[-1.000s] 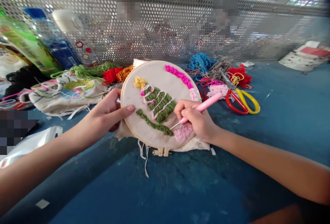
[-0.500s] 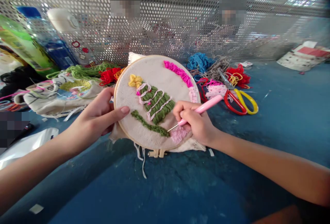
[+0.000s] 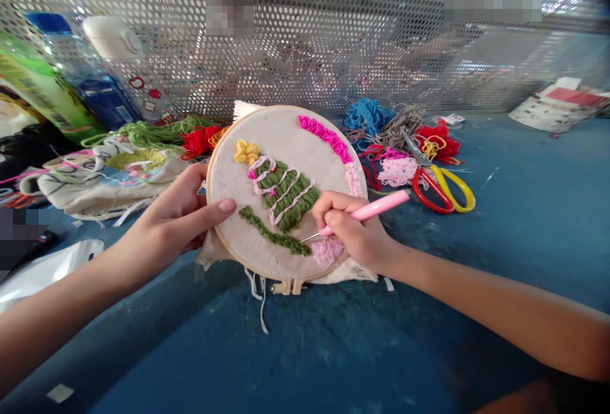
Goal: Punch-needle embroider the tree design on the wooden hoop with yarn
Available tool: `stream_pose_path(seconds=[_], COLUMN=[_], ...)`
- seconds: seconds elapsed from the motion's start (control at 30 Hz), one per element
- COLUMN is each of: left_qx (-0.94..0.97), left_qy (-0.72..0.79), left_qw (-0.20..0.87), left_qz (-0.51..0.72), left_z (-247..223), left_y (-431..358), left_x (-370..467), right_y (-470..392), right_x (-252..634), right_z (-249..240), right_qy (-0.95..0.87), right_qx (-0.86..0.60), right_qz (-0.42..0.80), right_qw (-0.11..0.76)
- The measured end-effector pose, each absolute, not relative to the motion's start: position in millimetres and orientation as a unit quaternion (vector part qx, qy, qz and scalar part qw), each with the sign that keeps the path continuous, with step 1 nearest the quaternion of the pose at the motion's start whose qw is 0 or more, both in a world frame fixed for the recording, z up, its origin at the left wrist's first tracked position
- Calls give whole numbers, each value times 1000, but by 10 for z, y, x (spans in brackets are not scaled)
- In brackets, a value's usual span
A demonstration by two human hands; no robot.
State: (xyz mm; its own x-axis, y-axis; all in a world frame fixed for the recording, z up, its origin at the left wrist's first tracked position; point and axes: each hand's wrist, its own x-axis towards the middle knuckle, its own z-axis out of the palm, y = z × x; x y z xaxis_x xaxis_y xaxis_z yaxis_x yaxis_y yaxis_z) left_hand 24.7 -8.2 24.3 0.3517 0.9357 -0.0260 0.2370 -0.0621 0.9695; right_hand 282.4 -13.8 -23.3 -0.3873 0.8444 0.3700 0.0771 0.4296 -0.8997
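My left hand grips the left rim of a round embroidery hoop, thumb on the cloth and fingers behind it. Closed around a pink-handled needle tool, my right hand rests over the hoop's lower right. The thin metal tip meets the cloth near the right end of a dark green yarn strip. Stitched on the cloth are a green tree with pale pink loops, a yellow star, a magenta and light pink arc and a pale pink patch.
Red and yellow scissors lie right of the hoop among blue, gray, red and pink yarn. Bottles and a fabric piece stand or lie at left. A perforated metal panel rises behind.
The needle tip has moved slightly left along the green strip, and the pink handle lies a little flatter. The whole view has shifted slightly. My left hand keeps its grip.
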Motion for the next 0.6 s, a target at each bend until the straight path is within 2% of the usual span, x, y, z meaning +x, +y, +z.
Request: stream_pose_path(seconds=[0.13, 0.2, 0.23, 0.3, 0.4, 0.47, 0.6], left_qx=[641, 652, 654, 651, 634, 627, 621], left_qy=[433, 423, 425, 448, 488, 498, 517], left_qw=[513, 499, 494, 485, 489, 500, 511], left_qz=[372, 383, 383, 375, 348, 330, 294], left_z=[302, 322, 323, 302, 236, 193, 155], left_y=[-162, -187, -188, -164, -82, -23, 45], left_x=[311, 328, 326, 305, 249, 219, 206], right_y=[-177, -191, -191, -172, -102, -52, -22], right_x=[2750, 2715, 2708, 2722, 2790, 2834, 2864], right_z=[-230, -220, -214, -203, -221, -252, -274], right_qy=[-846, -873, -867, -810, -675, -623, -615], right_qx=[-303, -302, -307, -324, -337, -332, -322], right_qz=[293, 235, 247, 347, 482, 506, 521], right_qw=[325, 303, 305, 342, 447, 496, 496])
